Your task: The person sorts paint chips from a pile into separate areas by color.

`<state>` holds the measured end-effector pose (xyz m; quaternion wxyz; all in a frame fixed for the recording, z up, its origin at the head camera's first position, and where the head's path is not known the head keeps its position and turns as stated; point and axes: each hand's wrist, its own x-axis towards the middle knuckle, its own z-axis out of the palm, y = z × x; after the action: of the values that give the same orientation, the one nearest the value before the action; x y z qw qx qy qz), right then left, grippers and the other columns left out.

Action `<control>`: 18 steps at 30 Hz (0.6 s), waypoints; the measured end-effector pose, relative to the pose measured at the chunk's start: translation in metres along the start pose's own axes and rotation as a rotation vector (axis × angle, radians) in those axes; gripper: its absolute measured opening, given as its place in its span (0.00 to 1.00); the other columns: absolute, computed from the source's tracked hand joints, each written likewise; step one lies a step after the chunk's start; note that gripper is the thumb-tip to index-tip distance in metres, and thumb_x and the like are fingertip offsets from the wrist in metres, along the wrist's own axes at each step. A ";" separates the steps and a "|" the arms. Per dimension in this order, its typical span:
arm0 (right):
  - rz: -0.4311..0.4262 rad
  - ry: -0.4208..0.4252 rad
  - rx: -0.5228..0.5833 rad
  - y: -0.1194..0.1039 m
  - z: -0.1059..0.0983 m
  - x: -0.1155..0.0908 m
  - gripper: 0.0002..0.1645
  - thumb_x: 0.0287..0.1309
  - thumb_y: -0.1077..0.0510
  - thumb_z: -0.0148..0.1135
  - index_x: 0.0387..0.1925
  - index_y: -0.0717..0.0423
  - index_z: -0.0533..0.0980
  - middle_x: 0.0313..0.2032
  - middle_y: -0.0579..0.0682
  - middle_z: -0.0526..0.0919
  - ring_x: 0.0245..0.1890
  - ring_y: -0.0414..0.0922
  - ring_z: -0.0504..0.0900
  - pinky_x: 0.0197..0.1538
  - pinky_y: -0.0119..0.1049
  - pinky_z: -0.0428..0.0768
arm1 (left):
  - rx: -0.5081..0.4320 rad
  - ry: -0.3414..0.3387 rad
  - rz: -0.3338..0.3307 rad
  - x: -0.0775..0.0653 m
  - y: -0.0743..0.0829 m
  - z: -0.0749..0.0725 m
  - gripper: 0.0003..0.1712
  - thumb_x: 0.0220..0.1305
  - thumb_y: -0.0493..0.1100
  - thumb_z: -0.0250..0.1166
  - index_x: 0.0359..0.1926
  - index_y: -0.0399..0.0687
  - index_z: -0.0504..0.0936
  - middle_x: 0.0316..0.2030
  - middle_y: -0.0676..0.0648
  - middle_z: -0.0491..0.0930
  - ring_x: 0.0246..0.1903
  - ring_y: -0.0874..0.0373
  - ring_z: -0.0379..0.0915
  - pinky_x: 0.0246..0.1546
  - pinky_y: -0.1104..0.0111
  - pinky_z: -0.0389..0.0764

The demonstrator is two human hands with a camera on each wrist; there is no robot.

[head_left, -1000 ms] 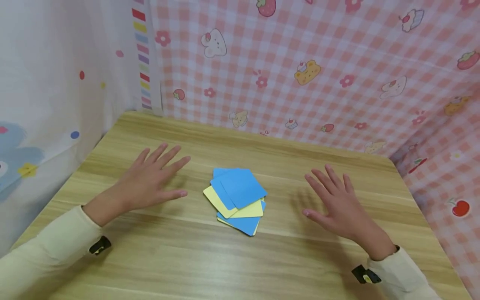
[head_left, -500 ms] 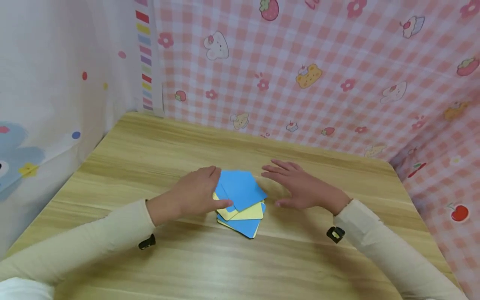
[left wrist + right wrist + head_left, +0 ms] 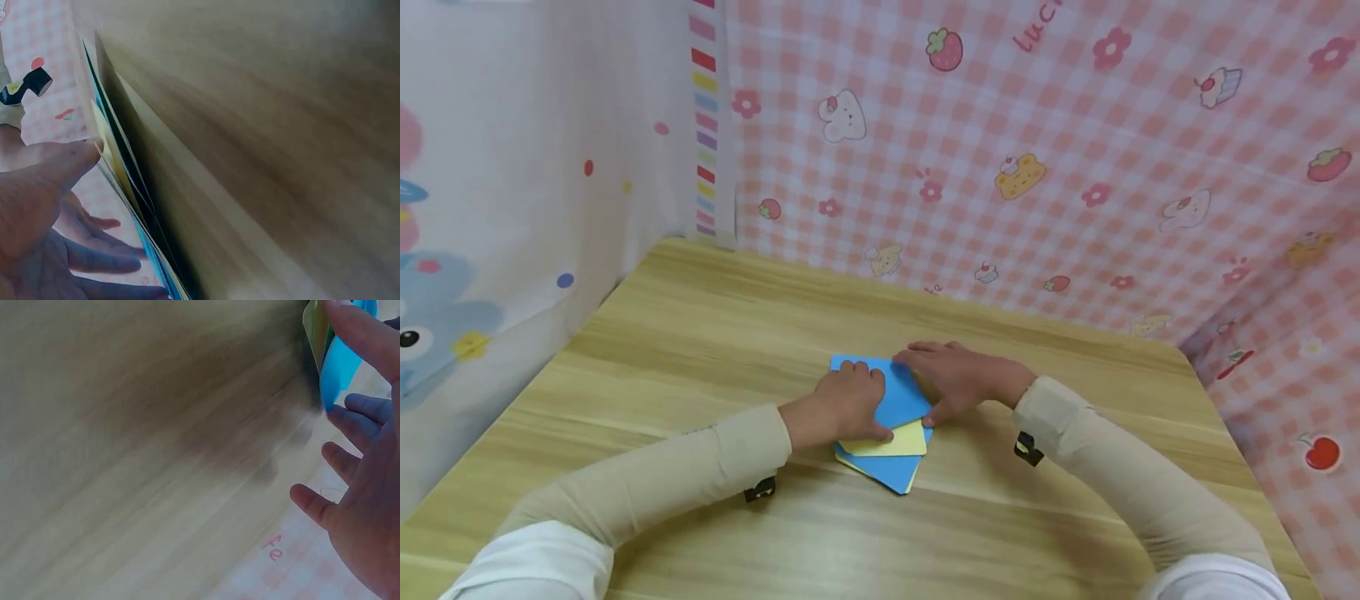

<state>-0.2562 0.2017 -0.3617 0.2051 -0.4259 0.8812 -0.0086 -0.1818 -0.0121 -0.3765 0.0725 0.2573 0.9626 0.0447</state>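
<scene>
A loose, fanned pile of blue cards (image 3: 902,398) and yellow cards (image 3: 906,442) lies on the wooden table (image 3: 730,542). My left hand (image 3: 844,404) is over the pile's left side, hiding part of it. Its thumb touches the card edges in the left wrist view, with the other fingers (image 3: 103,259) reaching out along them. From the right, my right hand (image 3: 966,379) meets the pile with its thumb near one corner and index finger near another. Spread, fairly straight fingers (image 3: 350,428) show beside a blue card (image 3: 340,365) in the right wrist view.
Behind the table hangs a pink checked cloth (image 3: 970,125) with printed fruit and animals. A white printed cloth (image 3: 520,208) closes off the left side. More checked cloth (image 3: 1292,375) borders the right. Each sleeve has a small dark device (image 3: 1028,448) at the wrist.
Both hands have come inward from either side of the pile. The left now covers its left part, and the right has reached its right corners. The head view has tilted slightly.
</scene>
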 end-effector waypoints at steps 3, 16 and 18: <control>0.011 0.006 0.011 -0.001 0.003 -0.002 0.59 0.52 0.34 0.74 0.76 0.55 0.58 0.73 0.52 0.64 0.75 0.55 0.56 0.68 0.63 0.62 | -0.020 -0.018 0.034 0.001 -0.002 0.000 0.42 0.55 0.66 0.74 0.55 0.36 0.75 0.45 0.36 0.76 0.47 0.42 0.72 0.45 0.52 0.80; 0.147 0.270 0.092 0.002 -0.003 -0.110 0.50 0.49 0.47 0.81 0.69 0.57 0.66 0.67 0.54 0.70 0.69 0.58 0.65 0.67 0.66 0.59 | -0.224 -0.104 0.376 0.043 0.021 -0.033 0.50 0.61 0.63 0.71 0.73 0.44 0.62 0.68 0.37 0.65 0.62 0.45 0.64 0.57 0.56 0.74; 0.167 0.286 0.061 0.004 0.006 -0.131 0.49 0.49 0.47 0.81 0.68 0.58 0.67 0.66 0.55 0.71 0.68 0.60 0.65 0.64 0.68 0.61 | -0.185 -0.119 0.415 0.051 0.039 -0.031 0.49 0.60 0.65 0.70 0.72 0.44 0.63 0.67 0.38 0.66 0.61 0.47 0.65 0.56 0.57 0.74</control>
<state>-0.1843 0.3036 -0.3218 0.0904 -0.3391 0.9331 -0.0785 -0.2117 0.0455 -0.3470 0.1417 0.4441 0.8749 0.1314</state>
